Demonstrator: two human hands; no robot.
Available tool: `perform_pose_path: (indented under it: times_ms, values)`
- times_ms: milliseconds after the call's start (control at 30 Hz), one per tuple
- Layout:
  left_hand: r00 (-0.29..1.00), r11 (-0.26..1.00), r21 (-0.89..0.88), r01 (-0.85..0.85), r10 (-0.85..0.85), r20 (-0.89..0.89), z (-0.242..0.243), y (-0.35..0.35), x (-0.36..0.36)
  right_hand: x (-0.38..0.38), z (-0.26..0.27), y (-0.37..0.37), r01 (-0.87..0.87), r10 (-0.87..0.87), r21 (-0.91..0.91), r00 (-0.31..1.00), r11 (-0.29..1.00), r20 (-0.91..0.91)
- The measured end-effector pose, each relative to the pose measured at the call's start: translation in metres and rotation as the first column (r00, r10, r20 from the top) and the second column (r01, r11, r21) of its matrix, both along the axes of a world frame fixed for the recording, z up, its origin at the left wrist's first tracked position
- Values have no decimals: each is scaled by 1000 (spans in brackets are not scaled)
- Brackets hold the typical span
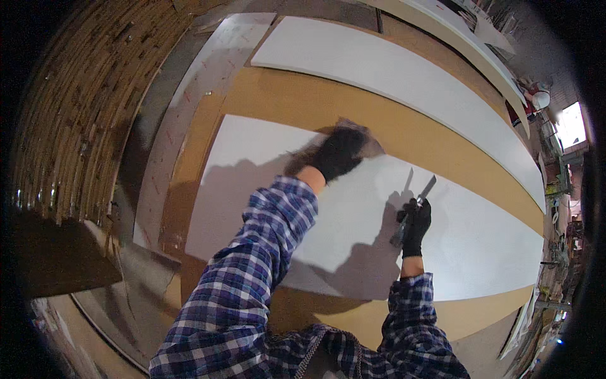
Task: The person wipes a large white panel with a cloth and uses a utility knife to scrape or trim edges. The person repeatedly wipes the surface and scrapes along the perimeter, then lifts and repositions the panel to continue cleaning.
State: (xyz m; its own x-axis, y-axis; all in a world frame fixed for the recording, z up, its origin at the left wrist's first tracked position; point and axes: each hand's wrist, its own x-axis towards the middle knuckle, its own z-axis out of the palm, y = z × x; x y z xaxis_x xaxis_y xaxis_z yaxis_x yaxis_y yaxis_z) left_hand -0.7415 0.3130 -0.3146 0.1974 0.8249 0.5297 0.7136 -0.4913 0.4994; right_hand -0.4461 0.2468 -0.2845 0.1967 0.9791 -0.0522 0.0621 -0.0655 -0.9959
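Observation:
A white flat panel [360, 213] lies before me on a larger tan board [293, 97]. My left hand [338, 149], in a black glove, is over the panel's far edge with a greyish-brown, blurred piece like a cloth or sheet [371, 144] at its fingers; whether it grips that piece is hard to tell. In my black-gloved right hand [416, 220] is a utility knife [427, 189], its blade pointing away from me above the panel. The knife casts a shadow on the white surface.
Beyond lies a second long white panel [378, 71] on the tan board. Long narrow wooden strips [94, 94] are stacked at left, beside a pale strip with red marks [175, 113]. Another person [537, 99] with a white cap is at the far right, near cluttered shelving.

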Motion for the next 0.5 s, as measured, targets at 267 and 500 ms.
perform_pose_path:
  times_ms: [267,500]
  values:
    - [700,701,-111,-704,712,61,-109,91,-315,-38,20,5,129,-145,102,974,986,171]
    - [143,816,-570,-95,578,803,-42,130,-329,-49,32,2,155,-152,-6,975,988,163]
